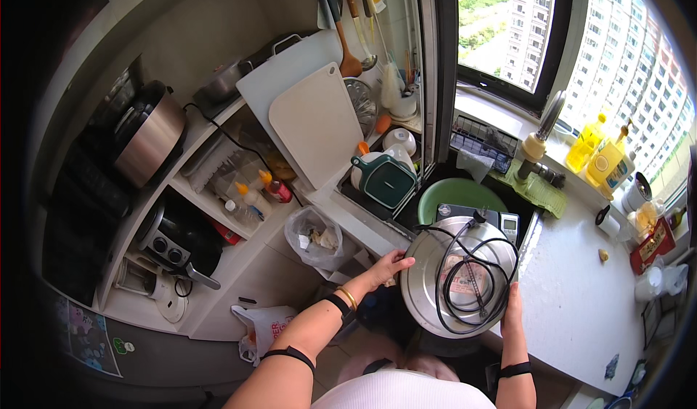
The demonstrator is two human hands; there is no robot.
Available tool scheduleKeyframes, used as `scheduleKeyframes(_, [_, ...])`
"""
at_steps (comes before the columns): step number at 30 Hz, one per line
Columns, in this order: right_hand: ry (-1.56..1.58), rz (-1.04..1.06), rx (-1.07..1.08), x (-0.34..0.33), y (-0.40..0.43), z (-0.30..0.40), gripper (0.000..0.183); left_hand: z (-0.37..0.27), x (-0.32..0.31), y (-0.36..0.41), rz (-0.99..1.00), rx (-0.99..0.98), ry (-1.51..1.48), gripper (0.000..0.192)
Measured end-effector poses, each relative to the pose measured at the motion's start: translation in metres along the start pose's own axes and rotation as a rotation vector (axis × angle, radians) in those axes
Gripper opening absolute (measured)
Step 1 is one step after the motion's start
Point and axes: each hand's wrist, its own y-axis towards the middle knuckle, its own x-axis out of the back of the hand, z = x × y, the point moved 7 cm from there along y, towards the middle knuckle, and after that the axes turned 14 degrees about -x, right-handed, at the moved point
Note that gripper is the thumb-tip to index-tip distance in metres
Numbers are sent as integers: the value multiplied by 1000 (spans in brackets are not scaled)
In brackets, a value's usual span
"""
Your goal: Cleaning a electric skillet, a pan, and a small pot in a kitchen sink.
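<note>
Both of my hands hold a wide round metal lid or pan in front of my body. On its top lies a loosely coiled black cable, over a faded printed label. My left hand grips the left rim, thumb on top. At the right rim is my right hand, its fingers mostly hidden underneath. Just beyond the far rim is a dark flat device with a small grey display unit at its right; the metal piece partly covers it. A green basin sits in the sink behind.
A white countertop runs along the right. The tap rises behind the sink near yellow bottles. Left are a dish rack with a dark green square dish, a lined bin, cutting boards and an air fryer.
</note>
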Motion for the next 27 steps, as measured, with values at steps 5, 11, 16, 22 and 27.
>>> scheduleKeyframes(5, [-41, 4, -33, 1, 17, -14, 62, 13, 11, 9, 16, -8, -47, 72])
scheduleKeyframes(11, [-109, 17, -51, -13, 12, -1, 72, 26, 18, 14, 26, -29, -65, 73])
scheduleKeyframes(16, [-680, -169, -142, -3, 4, 28, 72, 40, 20, 19, -29, -36, -91, 86])
scheduleKeyframes(22, [-1038, -512, 510, -93, -27, 202, 28, 50, 18, 27, -61, -52, -92, 80])
scheduleKeyframes(27, [-1112, 94, 911, -359, -35, 278, 20, 58, 20, 27, -89, -59, -48, 83])
